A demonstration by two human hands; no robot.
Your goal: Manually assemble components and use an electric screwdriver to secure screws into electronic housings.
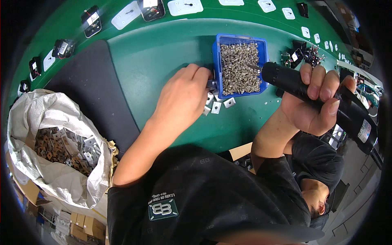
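A black electric screwdriver (288, 80) is gripped in my right hand (316, 100), its fingers wrapped round the body. The bit points left over a blue bin (217, 61) filled with small silver screws (239, 67). Just left of the bin is my left hand (183, 96), back upward and fingers curled together. A small dark piece (211, 84) shows at its fingertips against the bin's side; what the fingers hold is mostly hidden. Several small silver metal plates with holes (216, 107) lie loose below the bin, near that hand.
A white woven sack (24, 126) of metal plates stands at left, beside a dark mat (94, 81). White covers (185, 6) and black housings (91, 21) line the far green surface. Wired parts (313, 56) lie right of the bin. Another person (318, 159) is at lower right.
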